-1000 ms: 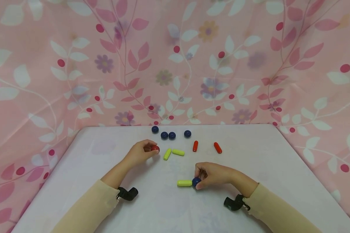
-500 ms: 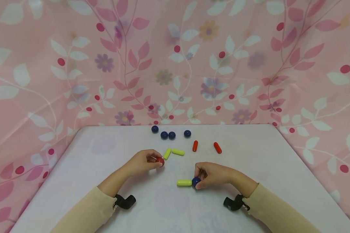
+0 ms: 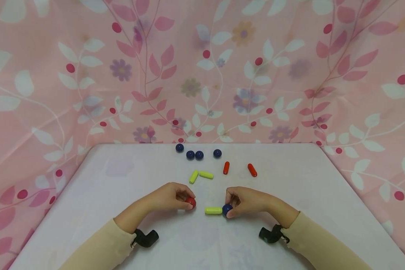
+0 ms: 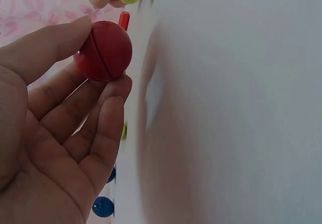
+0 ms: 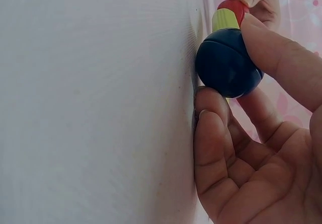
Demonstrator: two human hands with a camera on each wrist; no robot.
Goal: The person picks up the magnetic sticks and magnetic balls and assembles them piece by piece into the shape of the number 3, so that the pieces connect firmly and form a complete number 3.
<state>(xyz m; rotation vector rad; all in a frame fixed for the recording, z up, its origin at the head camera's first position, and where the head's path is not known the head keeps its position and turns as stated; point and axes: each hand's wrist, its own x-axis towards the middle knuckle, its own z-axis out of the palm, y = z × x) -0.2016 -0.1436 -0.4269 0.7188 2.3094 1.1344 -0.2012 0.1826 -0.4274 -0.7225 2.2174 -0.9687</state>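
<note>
My left hand (image 3: 170, 197) pinches a red ball (image 3: 190, 203) between thumb and fingers, to the left of a yellow-green rod (image 3: 213, 210). A thin seam runs round the red ball (image 4: 105, 51) in the left wrist view. On the other side, my right hand (image 3: 249, 202) pinches a dark blue ball (image 3: 227, 210) against the rod's right end. The right wrist view has this blue ball (image 5: 229, 63) in front, with the rod (image 5: 225, 19) behind it. A gap shows between the red ball and the rod's left end in the head view.
Several dark blue balls (image 3: 199, 155) lie near the white table's (image 3: 276, 157) far edge. Two more yellow-green rods (image 3: 206, 175) and two red rods (image 3: 252, 170) lie in front of them. A pink floral cloth (image 3: 202, 75) hangs behind the table.
My left hand has brought the red ball toward me and to the right, from beside the two far yellow-green rods to near the front rod. The right hand has stayed in place.
</note>
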